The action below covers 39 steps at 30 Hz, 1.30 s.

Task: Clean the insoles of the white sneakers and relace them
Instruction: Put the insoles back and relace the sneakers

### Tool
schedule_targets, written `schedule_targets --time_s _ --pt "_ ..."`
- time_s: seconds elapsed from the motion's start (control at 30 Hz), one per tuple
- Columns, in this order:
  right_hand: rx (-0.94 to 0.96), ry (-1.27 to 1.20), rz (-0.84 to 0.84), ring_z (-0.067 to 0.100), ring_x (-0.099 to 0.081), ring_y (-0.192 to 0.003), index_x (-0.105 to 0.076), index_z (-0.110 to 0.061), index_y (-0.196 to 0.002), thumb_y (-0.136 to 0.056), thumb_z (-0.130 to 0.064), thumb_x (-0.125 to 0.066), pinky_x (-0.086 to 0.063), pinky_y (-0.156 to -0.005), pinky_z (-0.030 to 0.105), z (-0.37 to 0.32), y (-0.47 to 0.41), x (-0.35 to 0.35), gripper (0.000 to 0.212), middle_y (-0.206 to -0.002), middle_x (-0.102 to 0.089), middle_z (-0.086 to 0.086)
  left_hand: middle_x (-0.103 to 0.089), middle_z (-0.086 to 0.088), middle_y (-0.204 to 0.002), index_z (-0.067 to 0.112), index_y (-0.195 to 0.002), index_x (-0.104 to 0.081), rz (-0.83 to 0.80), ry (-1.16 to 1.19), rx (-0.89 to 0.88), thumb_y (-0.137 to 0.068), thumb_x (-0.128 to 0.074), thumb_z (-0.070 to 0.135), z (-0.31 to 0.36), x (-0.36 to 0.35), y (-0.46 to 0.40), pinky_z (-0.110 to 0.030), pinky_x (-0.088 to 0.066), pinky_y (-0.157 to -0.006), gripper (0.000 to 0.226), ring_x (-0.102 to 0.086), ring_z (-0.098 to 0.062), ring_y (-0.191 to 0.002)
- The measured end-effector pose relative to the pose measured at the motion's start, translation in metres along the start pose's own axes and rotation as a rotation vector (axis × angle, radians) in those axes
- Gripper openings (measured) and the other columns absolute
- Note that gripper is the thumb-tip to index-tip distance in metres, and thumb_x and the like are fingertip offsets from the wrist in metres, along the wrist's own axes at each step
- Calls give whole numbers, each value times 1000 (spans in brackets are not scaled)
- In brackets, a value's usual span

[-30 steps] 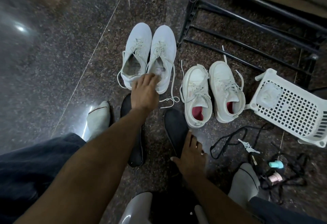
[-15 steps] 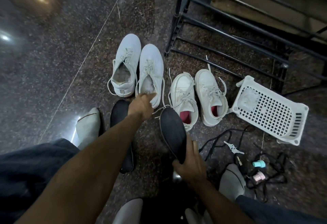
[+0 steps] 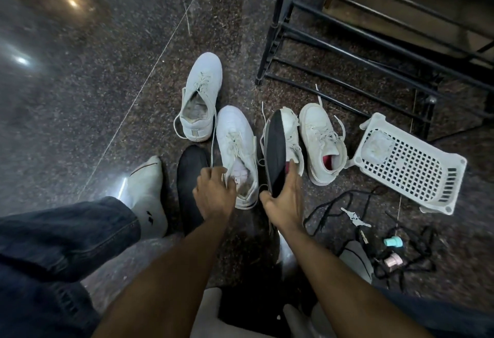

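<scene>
My left hand [image 3: 213,193] grips the heel collar of a white sneaker [image 3: 236,150] that lies close in front of me. Its partner [image 3: 200,99] stands farther back on the floor. My right hand [image 3: 284,198] holds a black insole [image 3: 276,150] by its heel end, raised on edge just right of that sneaker. A second black insole [image 3: 191,177] lies flat on the floor left of my left hand. Behind the raised insole is a smaller white pair with pink lining; one shoe [image 3: 291,126] is half hidden, the other [image 3: 320,142] is in full view.
A white perforated plastic basket [image 3: 409,166] lies on its side at the right. A black metal shoe rack [image 3: 361,43] stands behind it. Black laces [image 3: 334,204], a white clip and small teal and pink bottles [image 3: 393,242] litter the floor by my right foot.
My left hand pulled the right sneaker of the far pair toward me. My right hand picked the insole off the floor and raised it on edge beside that sneaker.
</scene>
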State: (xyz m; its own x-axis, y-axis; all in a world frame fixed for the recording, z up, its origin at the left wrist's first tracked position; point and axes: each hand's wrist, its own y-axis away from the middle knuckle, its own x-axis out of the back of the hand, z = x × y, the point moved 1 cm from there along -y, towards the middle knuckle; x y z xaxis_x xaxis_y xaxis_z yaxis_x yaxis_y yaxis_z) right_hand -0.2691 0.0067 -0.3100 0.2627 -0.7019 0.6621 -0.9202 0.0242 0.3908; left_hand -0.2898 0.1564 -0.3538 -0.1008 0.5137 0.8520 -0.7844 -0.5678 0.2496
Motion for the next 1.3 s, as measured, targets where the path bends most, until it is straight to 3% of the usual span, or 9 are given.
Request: schedule_targets --time_s 0.17,0.43,0.6,0.7,0.77,0.87,0.97,1.17,1.3 --pt "-20 89 -7 38 -54 -115 -3 -30 -151 -76 -32 -70 -51 -86 43 -20 -26 -14 101 -142 -32 7 -58 -2 -124 22 -123 -54 -177 76 44 -87 -63 34 7 -5 -35 -40 -45 -91 38 -59 -25 -111" --pt "75 384 -67 38 -61 -99 4 -23 -152 -80 -37 -72 -52 -69 41 -41 -58 -43 106 -134 -38 15 -66 -9 -81 14 -74 -54 -122 51 49 -86 -59 36 -3 -1 -47 -35 -44 -65 25 -61 -35 -80" --pt "6 400 -44 39 -61 -101 3 -20 -153 -82 -37 -69 -48 -78 42 -40 -72 -32 102 -135 -44 15 -58 -6 -97 17 -95 -52 -34 58 -162 -88 -61 28 -28 7 -55 -38 -41 -63 16 -58 -32 -82" --pt "-11 379 -56 38 -61 -100 2 -19 -153 -82 -36 -69 -46 -73 39 -40 -75 -28 101 -134 -46 15 -53 -10 -102 13 -85 -61 127 -112 -453 -77 -67 9 -24 3 -50 -46 -44 -79 12 -54 -34 -93" --pt "-29 340 -58 38 -62 -99 0 -20 -152 -82 -35 -70 -46 -71 38 -40 -74 -30 100 -134 -47 15 -57 -10 -118 19 -81 -70 83 -277 -542 -70 -70 7 -16 -5 -50 -55 -35 -102 17 -47 -34 -120" --pt "-31 330 -45 37 -62 -102 0 -21 -151 -82 -33 -72 -50 -74 40 -36 -74 -32 100 -136 -48 14 -34 -10 -153 22 -111 -69 -98 -477 -536 -81 -62 20 1 -16 -55 -59 -7 -115 31 -20 -34 -146" --pt "-37 329 -49 37 -62 -104 -1 -23 -151 -82 -32 -72 -52 -77 42 -34 -76 -35 99 -137 -47 13 -16 -9 -160 16 -122 -61 -203 -602 -479 -89 -58 30 18 -24 -61 -61 2 -117 36 -11 -29 -148" --pt "-65 297 -79 34 -60 -109 0 -25 -151 -83 -32 -70 -47 -76 36 -31 -80 -38 98 -138 -47 12 -43 -7 -133 12 -101 -70 -161 -676 -497 -85 -61 29 18 -39 -77 -55 -15 -118 25 -42 -29 -122" --pt "-51 285 -77 34 -59 -108 -2 -24 -151 -83 -31 -71 -47 -75 35 -26 -85 -36 98 -134 -50 10 -58 -10 -110 8 -71 -72 -88 -617 -573 -74 -67 19 10 -42 -87 -53 -42 -99 13 -55 -34 -92"
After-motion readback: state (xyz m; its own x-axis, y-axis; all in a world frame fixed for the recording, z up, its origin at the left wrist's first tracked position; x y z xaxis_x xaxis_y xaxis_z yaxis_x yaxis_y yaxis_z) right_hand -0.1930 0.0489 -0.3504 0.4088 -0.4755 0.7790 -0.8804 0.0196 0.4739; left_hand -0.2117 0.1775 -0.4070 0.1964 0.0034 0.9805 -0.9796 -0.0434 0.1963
